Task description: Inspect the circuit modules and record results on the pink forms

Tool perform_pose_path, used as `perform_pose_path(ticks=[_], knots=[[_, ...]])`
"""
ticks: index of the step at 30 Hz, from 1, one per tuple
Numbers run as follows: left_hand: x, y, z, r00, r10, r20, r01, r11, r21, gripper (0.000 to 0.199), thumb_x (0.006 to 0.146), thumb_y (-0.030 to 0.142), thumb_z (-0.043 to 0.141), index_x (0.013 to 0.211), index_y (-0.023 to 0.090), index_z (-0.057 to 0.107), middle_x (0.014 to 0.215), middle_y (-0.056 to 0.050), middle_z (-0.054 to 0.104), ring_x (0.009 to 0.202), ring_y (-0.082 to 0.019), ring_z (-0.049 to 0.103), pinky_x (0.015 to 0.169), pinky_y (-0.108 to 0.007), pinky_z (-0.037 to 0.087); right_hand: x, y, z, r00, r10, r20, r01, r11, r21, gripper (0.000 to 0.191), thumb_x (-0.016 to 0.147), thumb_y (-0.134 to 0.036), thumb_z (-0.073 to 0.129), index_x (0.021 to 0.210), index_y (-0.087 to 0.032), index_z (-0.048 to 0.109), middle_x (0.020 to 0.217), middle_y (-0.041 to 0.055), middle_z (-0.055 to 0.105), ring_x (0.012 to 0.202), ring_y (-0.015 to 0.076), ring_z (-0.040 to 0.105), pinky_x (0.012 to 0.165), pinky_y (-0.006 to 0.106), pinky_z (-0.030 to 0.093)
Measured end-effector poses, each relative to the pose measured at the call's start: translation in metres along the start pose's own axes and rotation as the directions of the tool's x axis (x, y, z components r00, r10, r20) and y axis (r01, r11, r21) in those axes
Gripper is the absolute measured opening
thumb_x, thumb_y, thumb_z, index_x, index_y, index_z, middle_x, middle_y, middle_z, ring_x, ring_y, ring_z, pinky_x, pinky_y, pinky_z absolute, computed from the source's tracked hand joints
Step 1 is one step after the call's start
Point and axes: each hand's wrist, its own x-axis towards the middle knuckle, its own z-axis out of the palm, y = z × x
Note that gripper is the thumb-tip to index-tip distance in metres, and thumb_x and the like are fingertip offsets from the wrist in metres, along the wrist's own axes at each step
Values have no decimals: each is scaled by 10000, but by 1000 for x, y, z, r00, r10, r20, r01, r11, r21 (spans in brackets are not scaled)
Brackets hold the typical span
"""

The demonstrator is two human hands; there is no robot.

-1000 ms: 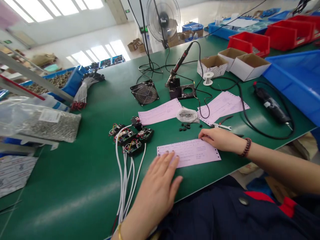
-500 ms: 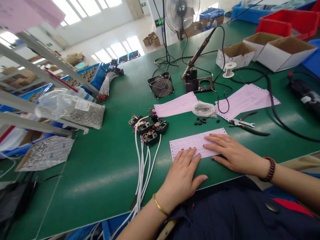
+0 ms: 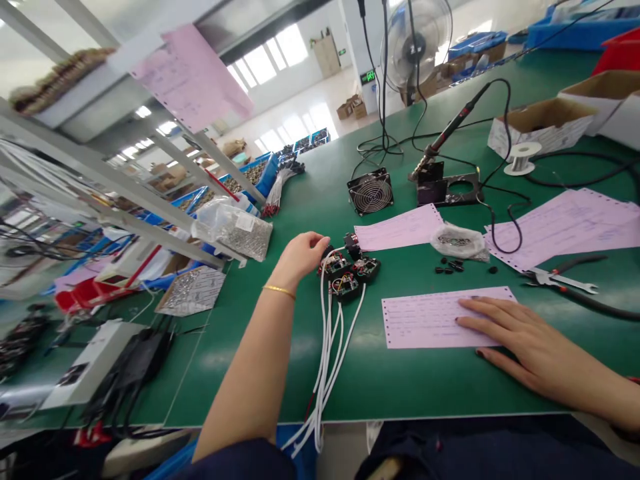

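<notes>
My left hand (image 3: 303,255) is at the left edge of a cluster of small circuit boards in black housings (image 3: 345,285); its fingers curl down and what they hold, if anything, is hidden. White cables (image 3: 327,373) run from the housings over the table's front edge. My right hand (image 3: 520,340) lies with fingers spread on the right part of a pink printed sheet (image 3: 420,323). Above that sheet are small black pieces (image 3: 450,267) and a clear bag of small parts (image 3: 459,241). Another pink sheet (image 3: 400,228) touches the back of the cluster.
Pliers and a wrench (image 3: 563,280) lie at the right, near more pink sheets (image 3: 565,223). Farther back are a soldering iron (image 3: 453,127) in its stand, a small fan (image 3: 371,192) and a solder spool (image 3: 523,159). A shelf frame (image 3: 165,207) stands at the left.
My left hand has left the pink sheet and moved left and away from me to the circuit boards. My right hand remains on the sheet. The view has shifted left.
</notes>
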Motion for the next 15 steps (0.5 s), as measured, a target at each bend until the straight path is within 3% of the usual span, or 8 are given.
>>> perform_pose_path(ticks=[5, 9, 12, 15], knots=[[29, 13, 24, 993, 39, 114, -19, 986, -168, 363, 983, 427, 656, 1243, 173, 644, 1277, -108, 661, 1116, -254, 663, 975, -491, 561, -1, 1, 2, 1000, -12, -13, 12, 1000, -11, 455, 998, -455, 562, 1435, -338, 610, 1467, 52, 634, 1251, 285, 651, 1051, 473, 523], [39, 17, 33, 984, 73, 161, -12, 937, -350, 372, 977, 398, 671, 1272, 175, 629, 1284, -99, 647, 1109, -268, 664, 928, -464, 591, -2, 1, 3, 1000, -5, -8, 5, 1000, -18, 457, 998, -451, 560, 1442, -352, 606, 1473, 49, 630, 1245, 290, 661, 1037, 475, 544], [42, 11, 21, 981, 90, 173, 6, 872, -490, 354, 983, 400, 662, 1245, 163, 636, 1237, -94, 662, 1051, -250, 677, 885, -442, 604, -1, 1, 3, 1000, -4, -10, 4, 1000, -18, 477, 986, -452, 578, 1456, -376, 592, 1478, 33, 625, 1239, 298, 668, 1027, 486, 555], [36, -7, -8, 985, 89, 151, 25, 780, -625, 375, 942, 418, 707, 1205, 159, 640, 1186, -93, 681, 971, -217, 682, 833, -397, 608, -4, 2, 5, 999, -26, -27, 25, 999, -33, 511, 968, -454, 600, 1474, -393, 572, 1496, 10, 608, 1226, 307, 677, 1003, 491, 573]])
